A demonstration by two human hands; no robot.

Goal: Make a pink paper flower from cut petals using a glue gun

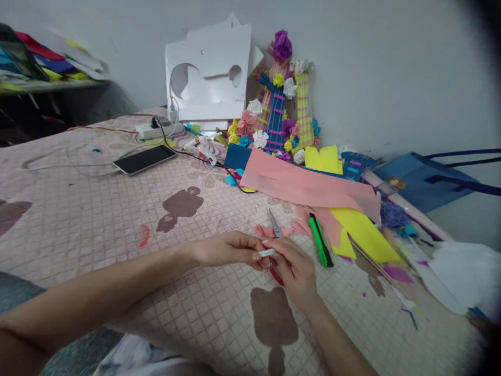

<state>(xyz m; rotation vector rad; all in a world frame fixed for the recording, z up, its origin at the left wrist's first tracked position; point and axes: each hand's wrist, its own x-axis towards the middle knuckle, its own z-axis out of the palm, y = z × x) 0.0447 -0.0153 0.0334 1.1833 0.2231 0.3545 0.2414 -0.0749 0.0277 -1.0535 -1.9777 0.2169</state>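
My left hand (238,249) and my right hand (294,266) meet above the table, fingers closed. Between their fingertips is a small white piece (267,252), flat or rolled; its exact kind cannot be made out. Beneath the hands lie scissors (275,225), blades pointing away; a red handle loop shows below the fingers, partly hidden. Scraps of pink paper (266,230) lie around the blades. To the right of my right hand rests a green box cutter (320,241).
Behind lie a long pink paper strip (305,180) and yellow paper (364,235). Guitar-shaped decorations (276,117) with paper flowers lean on the wall beside white cut-out board (211,68). A glue gun (203,149), phone (144,160), power strip (156,129) and cables occupy the back left.
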